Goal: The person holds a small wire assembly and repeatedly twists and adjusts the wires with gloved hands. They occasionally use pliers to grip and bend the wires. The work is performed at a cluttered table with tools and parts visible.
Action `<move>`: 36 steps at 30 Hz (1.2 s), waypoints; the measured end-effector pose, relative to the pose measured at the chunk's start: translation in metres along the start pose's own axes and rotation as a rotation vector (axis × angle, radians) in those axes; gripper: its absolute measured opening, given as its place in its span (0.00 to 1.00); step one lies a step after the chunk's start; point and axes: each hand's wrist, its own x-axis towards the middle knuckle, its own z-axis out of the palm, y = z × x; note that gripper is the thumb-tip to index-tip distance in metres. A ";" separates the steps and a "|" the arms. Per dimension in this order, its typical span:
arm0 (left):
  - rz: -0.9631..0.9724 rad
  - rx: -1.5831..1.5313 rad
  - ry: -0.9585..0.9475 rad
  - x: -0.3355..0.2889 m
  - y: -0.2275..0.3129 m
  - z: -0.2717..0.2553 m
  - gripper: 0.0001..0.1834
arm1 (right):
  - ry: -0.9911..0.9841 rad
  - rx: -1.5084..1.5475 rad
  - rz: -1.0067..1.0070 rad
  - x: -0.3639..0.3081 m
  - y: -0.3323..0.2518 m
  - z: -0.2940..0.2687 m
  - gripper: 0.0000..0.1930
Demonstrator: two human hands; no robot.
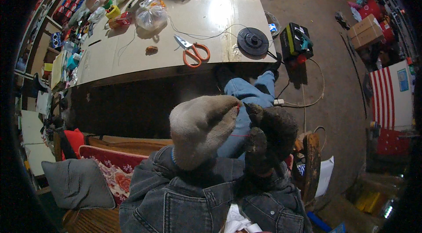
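Note:
My left hand [202, 127], in a pale, soiled knit glove, is closed with its fingers pressed together at the tips. A small red bit shows at those fingertips, too little of it to name. Close on its right, my right hand [277, 132] is curled in a dark, blackened glove, its thumb and fingers bent toward the left hand. A thin red strand [239, 135] runs across the gap to the right thumb. What the right fingers hold, if anything, is lost in the dark. Both hands are above my lap, over blue jeans [239, 90].
Ahead stands a pale table [145, 63] with orange-handled scissors [195, 52], a black round disc [252, 41], a tied plastic bag [151, 15] and loose wire. Right of it, a black and yellow box [296, 41] is on the floor. A grey cushion [79, 182] lies at my left.

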 end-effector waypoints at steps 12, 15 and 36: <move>0.021 -0.017 -0.078 0.006 0.000 0.001 0.09 | -0.040 -0.371 -0.208 -0.021 0.019 -0.014 0.19; 0.145 0.118 -0.009 0.006 0.000 0.003 0.09 | -0.067 -0.405 -0.193 -0.029 0.028 -0.024 0.18; -0.110 -0.115 0.080 -0.026 -0.036 0.026 0.13 | -0.354 0.033 0.019 0.019 0.006 -0.006 0.20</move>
